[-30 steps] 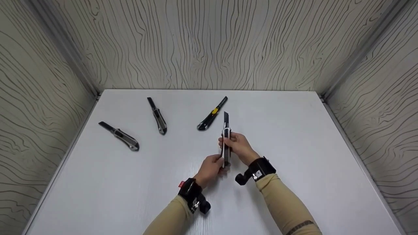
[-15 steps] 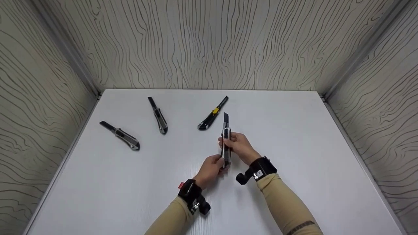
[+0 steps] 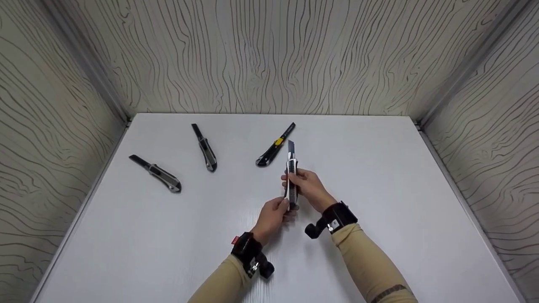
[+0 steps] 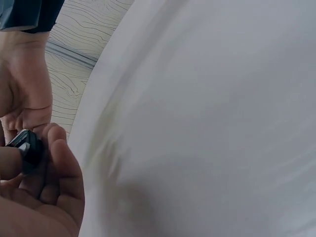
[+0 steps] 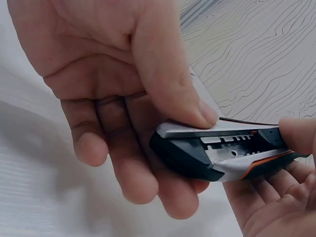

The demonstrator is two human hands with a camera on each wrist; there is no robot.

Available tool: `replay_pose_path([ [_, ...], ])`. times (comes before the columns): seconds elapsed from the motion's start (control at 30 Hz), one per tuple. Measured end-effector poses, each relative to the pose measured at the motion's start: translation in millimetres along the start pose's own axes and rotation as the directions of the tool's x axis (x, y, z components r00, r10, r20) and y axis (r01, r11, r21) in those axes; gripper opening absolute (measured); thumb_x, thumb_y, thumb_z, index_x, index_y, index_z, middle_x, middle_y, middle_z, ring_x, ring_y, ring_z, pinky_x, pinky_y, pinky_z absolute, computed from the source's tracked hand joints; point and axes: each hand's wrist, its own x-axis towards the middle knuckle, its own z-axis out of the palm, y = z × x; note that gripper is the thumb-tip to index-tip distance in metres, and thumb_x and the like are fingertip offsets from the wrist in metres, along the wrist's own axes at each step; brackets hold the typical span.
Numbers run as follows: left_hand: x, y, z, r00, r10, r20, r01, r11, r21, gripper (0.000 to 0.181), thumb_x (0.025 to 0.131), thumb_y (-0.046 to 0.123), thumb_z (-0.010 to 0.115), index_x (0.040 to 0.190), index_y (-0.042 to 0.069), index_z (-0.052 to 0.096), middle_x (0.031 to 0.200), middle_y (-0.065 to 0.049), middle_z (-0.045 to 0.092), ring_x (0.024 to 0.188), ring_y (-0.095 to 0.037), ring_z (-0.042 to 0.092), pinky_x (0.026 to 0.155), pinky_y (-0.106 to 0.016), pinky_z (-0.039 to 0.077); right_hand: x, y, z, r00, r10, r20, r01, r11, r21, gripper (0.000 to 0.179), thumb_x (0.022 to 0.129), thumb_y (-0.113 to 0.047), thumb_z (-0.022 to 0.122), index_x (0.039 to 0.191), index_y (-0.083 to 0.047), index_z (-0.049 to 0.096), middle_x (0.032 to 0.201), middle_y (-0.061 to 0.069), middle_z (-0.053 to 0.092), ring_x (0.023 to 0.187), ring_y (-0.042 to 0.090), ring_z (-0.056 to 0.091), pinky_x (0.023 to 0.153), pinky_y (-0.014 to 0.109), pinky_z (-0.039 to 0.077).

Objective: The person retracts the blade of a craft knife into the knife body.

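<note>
Both hands hold one utility knife (image 3: 292, 181), grey and black with a dark blade, raised near the middle of the table, blade pointing to the back. My left hand (image 3: 271, 216) pinches its butt end between thumb and fingers. Higher up the handle, my right hand (image 3: 313, 187) grips with the thumb on top. In the right wrist view the left thumb presses the silver-and-black handle (image 5: 232, 148) by its black end cap, and the right thumb (image 5: 296, 133) lies on it farther along. The left wrist view shows just the knife's dark end (image 4: 32, 150).
Two grey-black utility knives (image 3: 156, 174) (image 3: 205, 148) lie on the left of the white table (image 3: 400, 176). A black knife with a yellow slider (image 3: 276, 145) lies just beyond the held one. Patterned panels (image 3: 257, 54) enclose the back and sides.
The held knife has shifted slightly away from me and its blade looks brighter. More of the left fingers show beneath its butt end. Both hands keep their hold.
</note>
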Motion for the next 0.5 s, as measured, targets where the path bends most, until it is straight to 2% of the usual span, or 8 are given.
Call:
replay_pose_path([
  [0.13,0.7,-1.3,-1.1,1.0,0.003,0.001,-0.003,0.999,0.041,0.033,0.105,0.021,0.042,0.118,-0.004,0.061,0.106,-0.016,0.071,0.088,-0.021,0.067,0.076,-0.034,0.057,-1.9,-0.3,-0.2,0.999,0.033,0.013,-0.033,0.999,0.027,0.036,0.1,-0.018,0.054,0.129,0.005,0.053,0.115,0.013,0.068,0.097,0.015,0.069,0.089,0.029,0.056],
  [0.3,1.3,-3.4,-0.4,1.0,0.003,-0.015,-0.002,0.999,0.051,0.033,0.105,0.022,0.043,0.117,-0.002,0.062,0.105,-0.016,0.071,0.092,-0.023,0.068,0.076,-0.034,0.057,-2.4,1.5,-0.5,0.999,0.027,0.045,-0.029,0.998,0.054,0.037,0.102,-0.017,0.051,0.131,0.006,0.051,0.119,0.017,0.066,0.099,0.015,0.068,0.092,0.03,0.055],
  [0.5,1.2,-2.8,2.0,1.0,-0.002,-0.031,0.003,0.999,0.046,0.033,0.104,0.022,0.043,0.115,-0.002,0.063,0.104,-0.017,0.071,0.089,-0.024,0.068,0.073,-0.035,0.056,-2.3,3.4,2.1,1.0,0.013,0.009,-0.014,0.997,0.07,0.036,0.102,-0.014,0.05,0.13,0.007,0.051,0.117,0.018,0.066,0.095,0.013,0.068,0.09,0.029,0.056],
])
